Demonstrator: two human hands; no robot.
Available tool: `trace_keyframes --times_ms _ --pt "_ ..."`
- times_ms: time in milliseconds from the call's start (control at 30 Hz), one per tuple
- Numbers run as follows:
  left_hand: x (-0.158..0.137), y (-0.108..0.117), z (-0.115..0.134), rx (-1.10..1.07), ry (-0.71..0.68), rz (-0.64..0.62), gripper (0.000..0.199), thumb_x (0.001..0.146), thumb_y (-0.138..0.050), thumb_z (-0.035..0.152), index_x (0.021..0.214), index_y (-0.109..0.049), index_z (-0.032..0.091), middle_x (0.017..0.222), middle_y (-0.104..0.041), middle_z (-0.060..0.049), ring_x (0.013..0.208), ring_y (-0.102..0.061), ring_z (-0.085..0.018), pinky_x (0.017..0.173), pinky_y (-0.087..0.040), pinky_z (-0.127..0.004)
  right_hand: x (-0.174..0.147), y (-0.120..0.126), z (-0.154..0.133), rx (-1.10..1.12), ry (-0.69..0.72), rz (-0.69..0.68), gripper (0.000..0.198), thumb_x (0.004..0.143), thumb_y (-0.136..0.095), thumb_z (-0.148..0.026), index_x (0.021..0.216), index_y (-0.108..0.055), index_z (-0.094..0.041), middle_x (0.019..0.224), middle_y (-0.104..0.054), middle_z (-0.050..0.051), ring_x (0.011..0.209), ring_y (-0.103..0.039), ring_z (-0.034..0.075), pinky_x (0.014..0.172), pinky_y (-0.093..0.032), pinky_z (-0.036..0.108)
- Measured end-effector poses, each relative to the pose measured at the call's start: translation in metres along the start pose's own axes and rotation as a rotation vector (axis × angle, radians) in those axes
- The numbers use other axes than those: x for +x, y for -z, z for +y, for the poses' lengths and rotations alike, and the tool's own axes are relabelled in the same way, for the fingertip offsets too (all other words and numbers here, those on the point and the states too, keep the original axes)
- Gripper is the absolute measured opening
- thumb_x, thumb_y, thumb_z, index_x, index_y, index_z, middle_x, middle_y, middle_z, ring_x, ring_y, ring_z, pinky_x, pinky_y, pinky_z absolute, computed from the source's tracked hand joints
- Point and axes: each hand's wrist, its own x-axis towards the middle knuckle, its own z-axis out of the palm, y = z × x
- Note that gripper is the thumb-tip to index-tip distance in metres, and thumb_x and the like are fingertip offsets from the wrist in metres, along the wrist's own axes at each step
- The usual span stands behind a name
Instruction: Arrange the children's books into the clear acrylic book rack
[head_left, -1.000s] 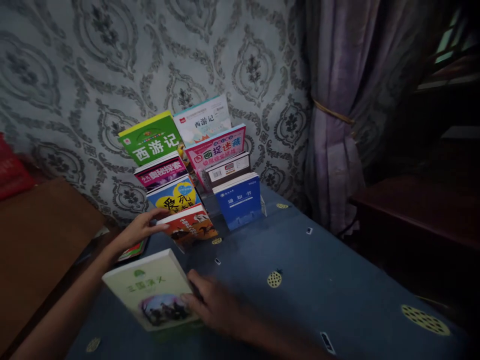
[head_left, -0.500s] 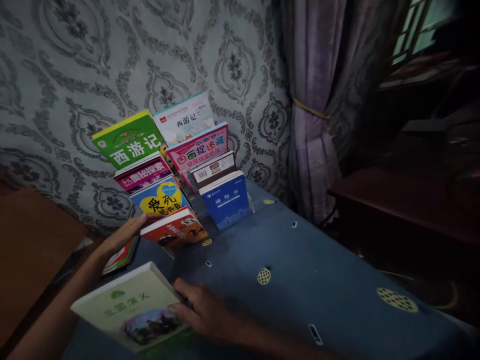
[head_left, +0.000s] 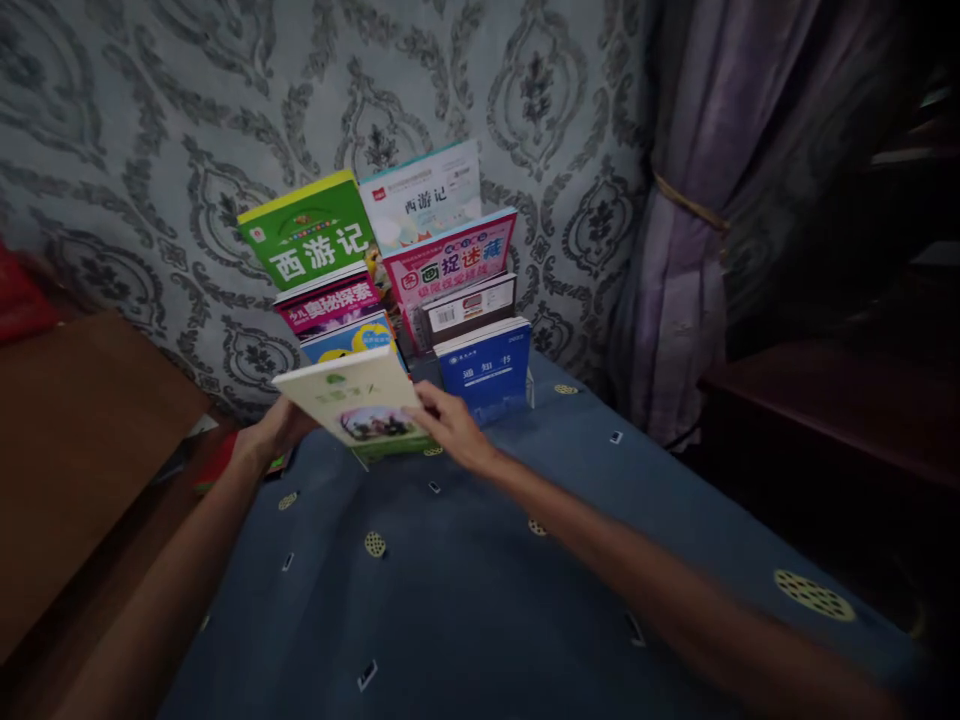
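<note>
A pale green book (head_left: 352, 392) with a small picture on its cover is tilted in front of the left row of standing books. My right hand (head_left: 454, 425) grips its right edge, thumb on the cover. At the book's left edge is my left hand (head_left: 276, 432), its fingers hidden behind the cover, so its hold cannot be made out. Behind stand a blue-and-yellow book (head_left: 352, 340), a magenta book (head_left: 330, 305) and a tall green book (head_left: 311, 240). To the right, a blue booklet (head_left: 484, 370) fronts a second row with a pink book (head_left: 454, 260) and a white book (head_left: 424, 195).
A blue cloth with pineapple prints (head_left: 450, 600) covers the table. Patterned wallpaper (head_left: 536, 90) rises behind the books. A brown board or box (head_left: 97, 430) is at left, with red-and-green items (head_left: 217, 465) near it. A tied purple curtain (head_left: 682, 220) hangs at right.
My right hand has carried the pale green book up and forward to the front of the left row, covering the orange book. My left hand is now at its left edge. The view has shifted.
</note>
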Motion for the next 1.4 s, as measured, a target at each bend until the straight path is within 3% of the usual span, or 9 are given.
trace_keyframes --times_ms 200,267,333,400,633,867,1067,1233,1400 --pt "-0.008 -0.002 -0.020 -0.407 0.011 -0.019 0.109 0.072 -0.009 0.094 0.120 -0.065 0.013 0.110 -0.073 -0.022 0.104 -0.069 -0.034 0.086 -0.055 -0.050 0.022 0.001 0.017 -0.071 -0.007 0.083 0.022 0.093 -0.053 -0.039 0.100 -0.063 -0.020 0.085 -0.062 0.001 0.081 -0.058 0.016 0.069 -0.051 0.027" --pt "-0.011 -0.006 -0.029 -0.408 -0.023 0.034 0.097 0.073 -0.029 0.092 0.121 -0.064 0.014 0.110 -0.074 -0.020 0.104 -0.069 -0.032 0.088 -0.055 -0.048 0.021 -0.004 0.022 -0.089 -0.001 0.098 0.023 0.093 -0.053 -0.038 0.102 -0.064 -0.020 0.087 -0.063 0.002 0.084 -0.059 0.017 0.071 -0.052 0.029" --pt "-0.010 -0.012 -0.036 -0.386 -0.055 0.104 0.082 0.071 -0.056 0.080 0.118 -0.065 0.014 0.107 -0.075 -0.016 0.103 -0.069 -0.031 0.088 -0.055 -0.046 0.020 -0.008 0.026 -0.100 -0.005 0.103 0.024 0.092 -0.054 -0.039 0.103 -0.064 -0.019 0.088 -0.063 0.002 0.085 -0.060 0.018 0.072 -0.053 0.029" --pt "-0.009 -0.018 -0.041 -0.365 -0.096 0.193 0.070 0.069 -0.069 0.068 0.113 -0.067 0.014 0.105 -0.075 -0.013 0.102 -0.069 -0.030 0.088 -0.056 -0.043 0.019 -0.011 0.029 -0.095 -0.014 0.111 0.024 0.092 -0.054 -0.039 0.103 -0.064 -0.019 0.089 -0.063 0.002 0.085 -0.060 0.017 0.073 -0.054 0.029" --pt "-0.022 -0.036 -0.033 -0.297 -0.268 0.564 0.056 0.092 -0.036 0.063 0.107 -0.063 0.017 0.115 -0.070 -0.011 0.108 -0.065 -0.024 0.078 -0.056 -0.030 0.019 -0.016 0.035 -0.036 0.005 0.176 0.022 0.091 -0.056 -0.038 0.101 -0.063 -0.020 0.089 -0.062 0.001 0.079 -0.059 0.016 0.073 -0.055 0.030" --pt "-0.029 -0.046 -0.028 0.044 -0.263 0.442 0.045 0.082 -0.064 0.056 0.104 -0.065 0.017 0.101 -0.074 -0.009 0.085 -0.066 -0.021 0.073 -0.053 -0.029 0.020 -0.016 0.036 -0.082 0.011 0.188 0.023 0.091 -0.056 -0.038 0.104 -0.063 -0.021 0.094 -0.064 0.003 0.083 -0.061 0.017 0.076 -0.055 0.032" --pt "-0.027 -0.056 -0.041 0.023 -0.276 0.342 0.042 0.086 -0.060 0.053 0.103 -0.068 0.016 0.094 -0.074 -0.008 0.078 -0.066 -0.020 0.066 -0.053 -0.028 0.006 -0.009 0.044 -0.197 -0.006 0.208 0.023 0.091 -0.056 -0.038 0.101 -0.064 -0.019 0.092 -0.066 0.004 0.084 -0.062 0.019 0.077 -0.053 0.033" --pt "-0.024 -0.058 -0.045 0.013 -0.311 0.348 0.042 0.087 -0.058 0.052 0.106 -0.067 0.016 0.097 -0.075 -0.006 0.072 -0.065 -0.017 0.063 -0.052 -0.027 0.006 -0.008 0.041 -0.217 -0.008 0.206 0.025 0.092 -0.054 -0.039 0.104 -0.063 -0.019 0.096 -0.068 0.004 0.087 -0.063 0.020 0.077 -0.052 0.032" --pt "-0.023 -0.048 -0.047 0.299 -0.258 0.305 0.037 0.093 -0.053 0.047 0.111 -0.065 0.017 0.100 -0.075 -0.008 0.081 -0.067 -0.021 0.069 -0.049 -0.028 0.007 -0.008 0.042 -0.456 -0.039 0.159 0.020 0.092 -0.051 -0.035 0.093 -0.062 -0.018 0.083 -0.065 0.004 0.075 -0.061 0.020 0.069 -0.048 0.030"
